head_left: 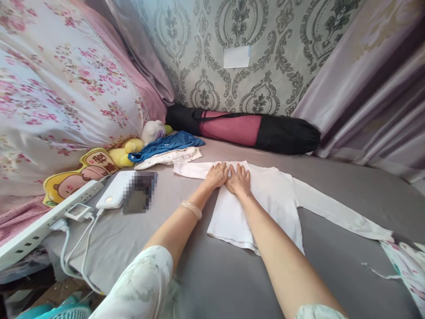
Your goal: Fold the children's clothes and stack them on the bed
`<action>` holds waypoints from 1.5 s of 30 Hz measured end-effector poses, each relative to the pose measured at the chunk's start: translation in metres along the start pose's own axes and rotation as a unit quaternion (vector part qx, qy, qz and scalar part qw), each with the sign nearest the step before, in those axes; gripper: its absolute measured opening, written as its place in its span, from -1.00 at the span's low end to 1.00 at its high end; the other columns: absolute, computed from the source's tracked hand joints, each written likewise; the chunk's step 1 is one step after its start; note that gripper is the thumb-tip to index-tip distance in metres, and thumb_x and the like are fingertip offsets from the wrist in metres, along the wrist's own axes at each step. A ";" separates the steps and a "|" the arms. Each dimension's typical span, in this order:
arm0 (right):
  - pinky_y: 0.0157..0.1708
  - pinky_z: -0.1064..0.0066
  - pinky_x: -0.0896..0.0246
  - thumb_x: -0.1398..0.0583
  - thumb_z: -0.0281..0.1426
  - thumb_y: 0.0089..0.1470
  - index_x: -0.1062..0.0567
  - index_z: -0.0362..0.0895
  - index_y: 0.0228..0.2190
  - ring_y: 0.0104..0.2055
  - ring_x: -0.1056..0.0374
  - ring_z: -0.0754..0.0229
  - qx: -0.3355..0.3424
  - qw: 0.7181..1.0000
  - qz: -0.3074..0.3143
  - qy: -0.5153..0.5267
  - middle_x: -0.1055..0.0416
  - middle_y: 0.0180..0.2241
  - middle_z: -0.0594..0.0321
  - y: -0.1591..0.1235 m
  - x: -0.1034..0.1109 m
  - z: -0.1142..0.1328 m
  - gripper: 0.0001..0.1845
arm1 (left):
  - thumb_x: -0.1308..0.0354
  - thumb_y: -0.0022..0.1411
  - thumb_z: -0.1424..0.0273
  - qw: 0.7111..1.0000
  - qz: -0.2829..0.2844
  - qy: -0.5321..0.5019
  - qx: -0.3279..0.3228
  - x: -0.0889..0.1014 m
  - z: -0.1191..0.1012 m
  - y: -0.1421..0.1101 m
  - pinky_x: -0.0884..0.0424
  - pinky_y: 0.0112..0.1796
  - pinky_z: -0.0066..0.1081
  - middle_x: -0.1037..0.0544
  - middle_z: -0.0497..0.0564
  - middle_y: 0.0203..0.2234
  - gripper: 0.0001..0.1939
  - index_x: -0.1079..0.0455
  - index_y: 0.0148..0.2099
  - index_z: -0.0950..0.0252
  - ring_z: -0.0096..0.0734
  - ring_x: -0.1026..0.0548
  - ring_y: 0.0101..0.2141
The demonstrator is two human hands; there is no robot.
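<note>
A white long-sleeved shirt (275, 199) lies spread out on the grey sheet (215, 279), its sleeves stretched to the left and right. My left hand (217, 175) rests flat at the shoulder end of the left-lying sleeve, fingers extended. Right beside it, my right hand (238, 179) presses flat on the upper body of the shirt, fingers slightly spread. The two hands touch or nearly touch. Neither grips the cloth. A pale bangle (191, 210) circles my left wrist.
Left of the shirt lie a blue garment (169, 145), a white power bank (117, 189), a blurred-out dark item (139, 192) and a power strip (49, 221) with cables. Plush toys (128, 150) sit behind. A black and pink bag (242, 129) lies along the wall. Patterned cloth (407, 270) is at right.
</note>
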State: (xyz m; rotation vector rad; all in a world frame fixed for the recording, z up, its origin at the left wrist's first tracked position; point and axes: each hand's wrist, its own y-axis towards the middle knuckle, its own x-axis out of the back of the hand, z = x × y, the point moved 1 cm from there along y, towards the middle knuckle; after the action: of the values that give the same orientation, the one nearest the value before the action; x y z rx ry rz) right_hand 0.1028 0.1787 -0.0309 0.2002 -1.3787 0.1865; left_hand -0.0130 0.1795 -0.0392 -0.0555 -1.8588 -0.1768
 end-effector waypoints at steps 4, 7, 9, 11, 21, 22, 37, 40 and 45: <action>0.29 0.01 0.39 0.19 -0.01 0.28 -0.07 -0.08 0.32 0.39 0.24 -0.08 -0.005 1.000 -0.001 0.003 0.12 0.37 0.01 0.001 0.000 0.001 -0.29 | 0.32 0.44 0.25 0.999 0.014 0.018 0.045 0.010 0.029 -0.015 0.04 0.26 -0.06 -0.12 0.22 0.33 -0.45 -0.09 0.34 0.36 -0.10 -0.04 0.32; 0.29 0.01 0.42 0.21 0.02 0.28 -0.05 -0.09 0.33 0.40 0.27 -0.07 -0.006 1.000 0.008 0.004 0.14 0.38 0.01 0.001 0.000 0.002 -0.26 | 0.31 0.43 0.22 0.995 0.012 0.040 0.095 0.022 0.056 -0.029 0.08 0.26 -0.07 -0.07 0.20 0.35 -0.44 -0.05 0.36 0.32 -0.14 0.01 0.34; 0.29 0.01 0.43 0.22 0.03 0.28 -0.04 -0.09 0.33 0.40 0.29 -0.07 -0.006 1.000 0.012 0.006 0.16 0.38 0.02 0.001 -0.001 0.002 -0.25 | 0.30 0.42 0.21 0.990 0.011 0.058 0.129 0.030 0.074 -0.039 0.09 0.26 -0.05 -0.04 0.19 0.35 -0.43 -0.04 0.37 0.30 -0.13 0.02 0.34; 0.30 0.01 0.44 0.22 0.03 0.27 -0.04 -0.08 0.33 0.40 0.30 -0.07 -0.006 1.000 0.012 0.007 0.17 0.38 0.02 0.001 -0.001 0.001 -0.25 | 0.31 0.42 0.22 0.985 0.009 0.076 0.158 0.036 0.090 -0.047 0.09 0.25 -0.04 -0.03 0.21 0.36 -0.43 -0.03 0.37 0.32 -0.12 0.02 0.34; 0.31 0.00 0.46 0.21 0.03 0.28 -0.03 -0.10 0.33 0.41 0.34 -0.06 0.000 1.000 0.021 0.023 0.20 0.39 0.02 0.002 -0.001 0.000 -0.25 | 0.24 0.39 0.27 0.977 -0.120 0.123 0.129 0.038 0.100 -0.062 -0.01 0.20 -0.04 -0.30 0.24 0.22 -0.53 -0.27 0.18 0.34 -0.07 -0.18 0.24; 0.31 0.01 0.48 0.19 0.03 0.27 -0.02 -0.10 0.34 0.41 0.36 -0.05 0.005 0.999 0.032 0.033 0.21 0.39 0.04 0.002 0.002 0.000 -0.25 | 0.24 0.39 0.26 0.974 -0.143 0.125 0.124 0.040 0.098 -0.064 -0.06 0.18 -0.08 -0.33 0.26 0.19 -0.54 -0.30 0.15 0.37 -0.06 -0.22 0.21; -0.23 0.48 -0.26 -0.05 -0.36 0.18 -0.56 -0.15 -0.21 -0.22 -0.46 0.18 -0.088 0.974 -0.038 0.206 -0.57 -0.29 0.19 -0.121 0.076 -0.148 -0.69 | 0.16 0.32 0.27 0.968 -0.178 0.139 0.111 0.054 0.064 -0.085 -0.15 -0.01 0.01 -0.42 0.37 -0.04 -0.61 -0.37 -0.05 0.39 0.16 -0.30 0.04; -0.41 0.50 -0.18 -0.09 -0.30 0.15 -0.56 -0.15 -0.39 -0.41 -0.42 0.21 -0.133 0.978 0.014 0.161 -0.52 -0.48 0.23 -0.156 0.076 -0.169 -0.71 | 0.11 0.29 0.28 0.975 -0.137 0.111 0.132 0.054 0.044 -0.094 -0.17 -0.01 0.03 -0.46 0.34 -0.08 -0.65 -0.42 -0.13 0.36 0.15 -0.33 0.02; -0.55 0.48 0.02 -0.12 -0.16 0.10 -0.49 -0.12 -0.55 -0.50 -0.33 0.23 -0.150 0.983 0.067 0.079 -0.44 -0.57 0.26 -0.197 0.074 -0.168 -0.64 | 0.01 0.25 0.12 0.985 -0.025 0.060 0.162 0.052 0.008 -0.120 -0.24 -0.02 -0.04 -0.52 0.25 -0.09 -0.62 -0.49 -0.28 0.28 0.08 -0.39 -0.01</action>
State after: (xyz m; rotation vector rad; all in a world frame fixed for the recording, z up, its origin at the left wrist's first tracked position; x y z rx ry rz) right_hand 0.3249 0.0303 0.0053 -0.1575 -1.2442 0.1018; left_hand -0.0514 0.0591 -0.0028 0.2222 -1.7489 0.0866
